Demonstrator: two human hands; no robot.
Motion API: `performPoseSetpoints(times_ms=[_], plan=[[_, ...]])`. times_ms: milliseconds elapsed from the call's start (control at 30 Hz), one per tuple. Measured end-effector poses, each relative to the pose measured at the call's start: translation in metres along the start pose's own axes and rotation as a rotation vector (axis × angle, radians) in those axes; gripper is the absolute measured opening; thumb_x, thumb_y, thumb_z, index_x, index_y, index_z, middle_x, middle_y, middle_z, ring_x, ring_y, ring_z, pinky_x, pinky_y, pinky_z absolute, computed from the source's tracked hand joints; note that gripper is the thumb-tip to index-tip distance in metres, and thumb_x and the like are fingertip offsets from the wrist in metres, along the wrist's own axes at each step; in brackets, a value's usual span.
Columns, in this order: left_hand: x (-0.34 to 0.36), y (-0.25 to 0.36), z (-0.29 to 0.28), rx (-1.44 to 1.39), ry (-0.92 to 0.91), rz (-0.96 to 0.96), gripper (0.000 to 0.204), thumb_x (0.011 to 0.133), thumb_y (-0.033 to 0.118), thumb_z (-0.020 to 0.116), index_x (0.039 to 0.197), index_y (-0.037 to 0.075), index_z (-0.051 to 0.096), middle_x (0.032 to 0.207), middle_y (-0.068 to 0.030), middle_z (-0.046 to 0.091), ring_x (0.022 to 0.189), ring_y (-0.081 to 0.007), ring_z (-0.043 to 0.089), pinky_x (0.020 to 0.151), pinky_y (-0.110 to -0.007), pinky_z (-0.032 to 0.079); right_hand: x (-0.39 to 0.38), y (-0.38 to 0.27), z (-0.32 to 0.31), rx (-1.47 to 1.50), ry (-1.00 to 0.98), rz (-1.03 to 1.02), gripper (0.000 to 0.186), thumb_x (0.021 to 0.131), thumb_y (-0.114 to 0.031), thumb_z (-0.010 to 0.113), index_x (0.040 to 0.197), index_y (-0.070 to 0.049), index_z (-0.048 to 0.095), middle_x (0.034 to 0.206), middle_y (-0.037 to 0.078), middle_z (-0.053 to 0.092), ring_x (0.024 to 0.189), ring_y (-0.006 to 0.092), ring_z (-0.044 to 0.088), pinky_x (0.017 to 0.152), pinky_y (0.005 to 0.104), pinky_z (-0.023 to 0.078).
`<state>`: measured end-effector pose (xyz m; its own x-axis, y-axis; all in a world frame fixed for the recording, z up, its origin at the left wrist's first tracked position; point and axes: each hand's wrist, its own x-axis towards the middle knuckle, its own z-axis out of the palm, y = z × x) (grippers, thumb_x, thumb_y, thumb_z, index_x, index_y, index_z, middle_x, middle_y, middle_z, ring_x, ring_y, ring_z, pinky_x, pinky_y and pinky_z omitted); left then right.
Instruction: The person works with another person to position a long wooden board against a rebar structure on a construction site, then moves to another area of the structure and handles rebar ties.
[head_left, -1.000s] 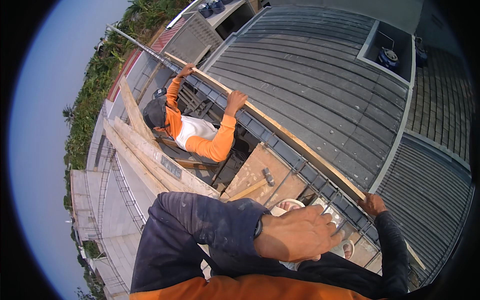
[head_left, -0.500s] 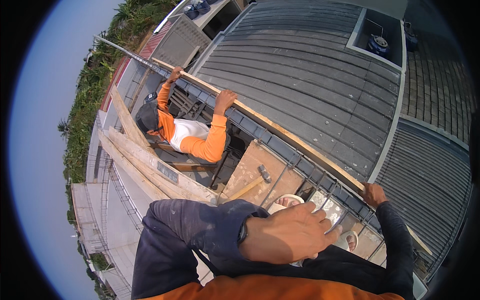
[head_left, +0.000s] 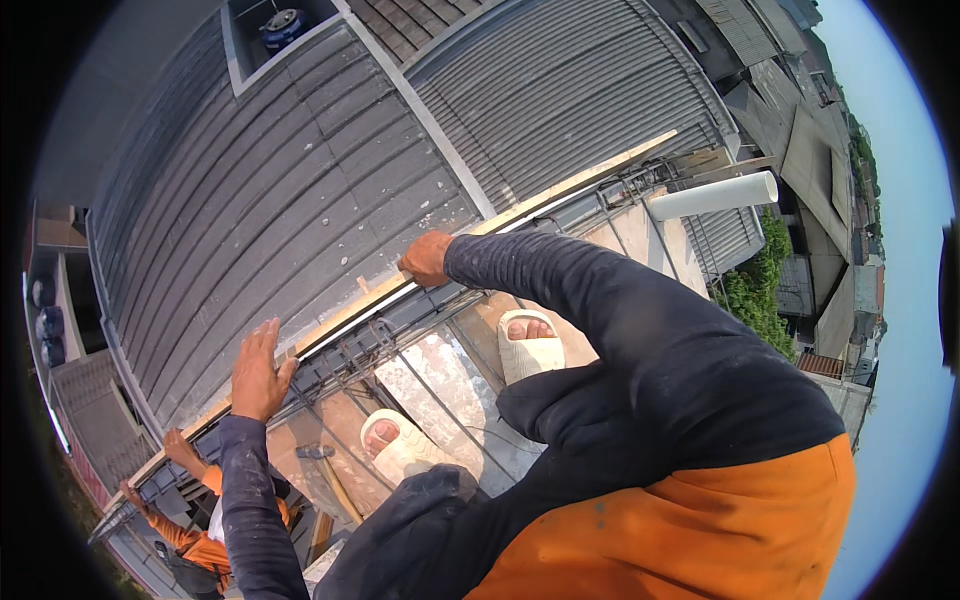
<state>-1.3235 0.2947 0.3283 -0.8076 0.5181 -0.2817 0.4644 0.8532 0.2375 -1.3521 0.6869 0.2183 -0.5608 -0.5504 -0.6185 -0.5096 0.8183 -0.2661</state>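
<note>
Long, straight, pale wooden batten (head_left: 570,187) ran along the edge of a ribbed dark-grey roof (head_left: 300,180), beside a thin, dark steel rebar cage (head_left: 365,352). Right hand (head_left: 427,259) was clamped on the batten, as before. Left hand (head_left: 261,372), earlier low over the legs, had reached to the batten, fingers extended, thumb apart; contact unclear. Smooth, round white pipe (head_left: 712,195) had come into view.

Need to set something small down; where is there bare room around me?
Beyond the long pale wooden strip, the dark grey ribbed roof has an open, ridged stretch. The white-splotched flat panel between the cream open-toed sandals is mostly bare. Dark metal rods crowd the strip's near side, and one crosses the panel.
</note>
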Motion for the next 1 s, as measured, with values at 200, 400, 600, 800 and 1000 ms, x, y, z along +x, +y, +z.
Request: performPoseSetpoints(times_ms=[200, 400, 600, 800, 1000], plan=[[0.024, -0.016, 0.066, -0.068, -0.292, -0.127, 0.064, 0.089, 0.026, 0.072, 0.144, 0.004, 0.05, 0.143, -0.0202, 0.055, 0.134, -0.0366, 0.051, 0.112, -0.045, 0.041, 0.011, -0.006, 0.013, -0.002, 0.104, -0.015, 0.027, 0.087, -0.02, 0.06, 0.107, -0.004, 0.069, 0.096, 0.02, 0.074, 0.089, 0.037, 0.074, 0.076, 0.0469, 0.058], [0.026, -0.018, 0.072, -0.172, -0.259, -0.172, 0.048, 0.095, 0.027, 0.064, 0.137, 0.006, 0.057, 0.133, -0.0194, 0.063, 0.124, -0.0368, 0.059, 0.106, -0.045, 0.045, 0.003, -0.008, 0.013, 0.034, 0.178, 0.011, 0.027, 0.086, -0.02, 0.063, 0.105, -0.003, 0.069, 0.086, 0.019, 0.074, 0.08, 0.0356, 0.074, 0.067, 0.0467, 0.056], [0.026, -0.007, 0.069, -0.087, -0.198, -0.164, 0.038, 0.097, 0.027, 0.062, 0.13, 0.008, 0.061, 0.123, -0.0178, 0.068, 0.111, -0.0382, 0.065, 0.094, -0.049, 0.051, -0.008, -0.006, -0.003, 0.031, 0.114, 0.034, 0.029, 0.086, -0.023, 0.066, 0.107, -0.005, 0.072, 0.094, 0.016, 0.076, 0.09, 0.0312, 0.075, 0.073, 0.045, 0.057], [0.009, -0.015, 0.074, -0.092, -0.134, -0.149, 0.035, 0.097, 0.025, 0.062, 0.128, 0.009, 0.062, 0.121, -0.0172, 0.069, 0.109, -0.037, 0.066, 0.091, -0.048, 0.052, -0.027, 0.028, -0.007, 0.184, 0.257, -0.09, 0.052, 0.083, -0.033, 0.072, 0.127, -0.007, 0.063, 0.105, 0.019, 0.072, 0.095, 0.0387, 0.071, 0.082, 0.0479, 0.057], [0.016, -0.018, 0.062, -0.06, -0.118, -0.14, 0.033, 0.098, 0.028, 0.06, 0.125, 0.009, 0.063, 0.118, -0.0148, 0.07, 0.107, -0.036, 0.067, 0.091, -0.047, 0.053, -0.08, 0.092, 0.001, 0.108, 0.144, 0.104, 0.063, 0.086, -0.047, 0.072, 0.136, -0.011, 0.061, 0.111, 0.019, 0.071, 0.097, 0.0367, 0.071, 0.084, 0.0464, 0.058]])
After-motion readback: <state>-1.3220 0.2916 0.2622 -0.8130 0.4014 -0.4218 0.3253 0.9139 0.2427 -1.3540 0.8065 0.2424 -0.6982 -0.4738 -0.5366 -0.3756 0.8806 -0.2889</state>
